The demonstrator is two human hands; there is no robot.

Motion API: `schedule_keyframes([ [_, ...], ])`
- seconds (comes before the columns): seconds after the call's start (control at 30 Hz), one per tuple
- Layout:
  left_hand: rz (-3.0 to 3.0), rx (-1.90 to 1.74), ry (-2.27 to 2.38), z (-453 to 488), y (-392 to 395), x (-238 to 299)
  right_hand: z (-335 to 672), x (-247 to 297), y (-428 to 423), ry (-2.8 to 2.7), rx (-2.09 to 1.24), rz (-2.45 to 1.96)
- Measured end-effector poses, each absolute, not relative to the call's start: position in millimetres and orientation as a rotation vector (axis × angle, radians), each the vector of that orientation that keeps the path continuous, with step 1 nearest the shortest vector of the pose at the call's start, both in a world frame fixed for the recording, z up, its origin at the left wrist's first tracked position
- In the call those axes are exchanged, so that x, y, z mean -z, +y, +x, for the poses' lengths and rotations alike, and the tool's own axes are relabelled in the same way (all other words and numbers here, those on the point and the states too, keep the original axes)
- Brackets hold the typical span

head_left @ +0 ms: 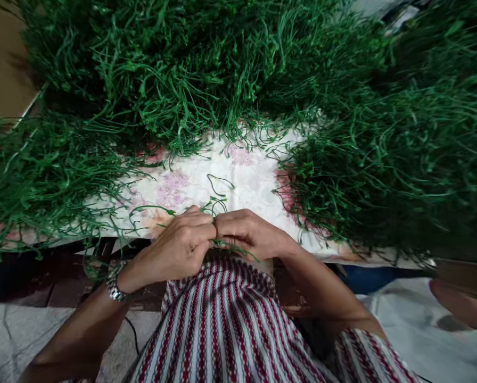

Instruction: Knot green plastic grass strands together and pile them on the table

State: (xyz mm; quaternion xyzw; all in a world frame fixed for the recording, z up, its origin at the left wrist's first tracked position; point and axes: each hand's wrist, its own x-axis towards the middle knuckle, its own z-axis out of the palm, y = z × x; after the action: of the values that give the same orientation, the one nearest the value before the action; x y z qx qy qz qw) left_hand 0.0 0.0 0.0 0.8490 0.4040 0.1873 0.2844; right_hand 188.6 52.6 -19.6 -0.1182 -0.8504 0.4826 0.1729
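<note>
My left hand, with a metal watch at the wrist, is closed in a pinch at the table's front edge. Against it, knuckles touching, my right hand is closed as well. Thin green stems with small buds stick out between and below the fingers, so both hands grip them. How many stems are held is hidden by the fingers. More budded tips show just beyond the knuckles. A single curved stem lies left of my left hand, and another loose stem lies farther in on the cloth.
A flowered white tablecloth covers the table. Large heaps of the same stems lie at the back, the left and the right. Someone's bare limb and pale clothing show at lower right.
</note>
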Motion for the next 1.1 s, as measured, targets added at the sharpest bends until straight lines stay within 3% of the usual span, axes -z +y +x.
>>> schedule_keyframes([
  [0.3, 2.364, -0.372, 0.995, 4, 5, -14, 193, 13, 56, -2.566, -1.271, -0.275],
  [0.53, 2.385, -0.297, 0.962, -1, 9, -13, 200, 9, 56, -2.751, -0.945, -0.329],
  [0.77, 1.784, -0.860, 1.129, -3, 21, -17, 206, -8, 65, -2.299, -0.781, -0.616],
  [1.1, 1.234, -1.337, 1.139, 18, 19, 15, 170, 18, 44, -1.888, -1.210, -0.748],
])
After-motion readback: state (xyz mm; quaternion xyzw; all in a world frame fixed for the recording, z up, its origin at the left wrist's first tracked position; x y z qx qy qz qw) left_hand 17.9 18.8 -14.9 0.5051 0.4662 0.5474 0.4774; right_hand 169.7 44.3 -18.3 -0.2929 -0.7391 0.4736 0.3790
